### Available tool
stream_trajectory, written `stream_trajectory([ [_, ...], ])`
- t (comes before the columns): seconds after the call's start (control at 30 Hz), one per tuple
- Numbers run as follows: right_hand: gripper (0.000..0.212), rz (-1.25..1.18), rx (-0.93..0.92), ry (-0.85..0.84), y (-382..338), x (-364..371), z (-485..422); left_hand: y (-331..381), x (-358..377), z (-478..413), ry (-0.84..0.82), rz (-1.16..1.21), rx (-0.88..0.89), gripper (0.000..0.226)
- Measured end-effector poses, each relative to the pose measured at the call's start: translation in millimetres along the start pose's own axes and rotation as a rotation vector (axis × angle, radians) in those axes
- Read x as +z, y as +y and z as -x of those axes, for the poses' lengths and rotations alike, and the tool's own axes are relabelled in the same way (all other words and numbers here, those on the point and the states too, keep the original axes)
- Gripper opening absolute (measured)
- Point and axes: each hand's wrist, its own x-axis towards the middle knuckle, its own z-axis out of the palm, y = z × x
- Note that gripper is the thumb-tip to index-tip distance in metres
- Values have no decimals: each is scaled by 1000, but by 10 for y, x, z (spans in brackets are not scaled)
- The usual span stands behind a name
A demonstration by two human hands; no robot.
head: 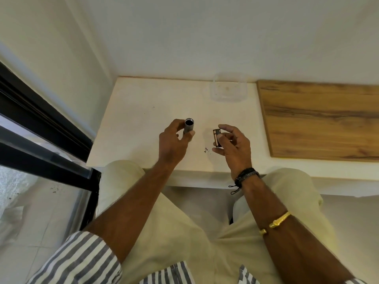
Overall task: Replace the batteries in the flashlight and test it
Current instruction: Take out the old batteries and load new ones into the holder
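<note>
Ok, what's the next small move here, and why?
Probably bring the right hand with its dark cylindrical battery cartridge across and line it up over the grey metal flashlight tube in the left hand: the tube's open end faces up, and the two are apart.

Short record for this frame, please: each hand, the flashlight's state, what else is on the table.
left hand: grips the flashlight body, open end up
right hand: pinches the battery holder, apart from the body
flashlight state: open, holder out
table: white; clear container at the back, wooden board on the right
</note>
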Motion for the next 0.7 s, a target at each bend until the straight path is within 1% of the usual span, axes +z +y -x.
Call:
stream_trajectory([
  [0.1,23,-56,-1,26,-36,-24,3,4,-64,116,-22,-59,95,29],
  [0.23,11,-156,1,49,-84,-62,14,-32,-64,218,-82,-248,198,32],
  [0.33,12,-182,-18,23,-93,-84,19,-59,-46,267,-135,-354,233,33],
  [0.53,17,-109,-10,-52,-60,-103,31,-16,-78,300,-163,-407,286,32],
  [0.7,22,47,-80,-48,-46,-106,56,33,-65,320,-205,-461,309,33],
])
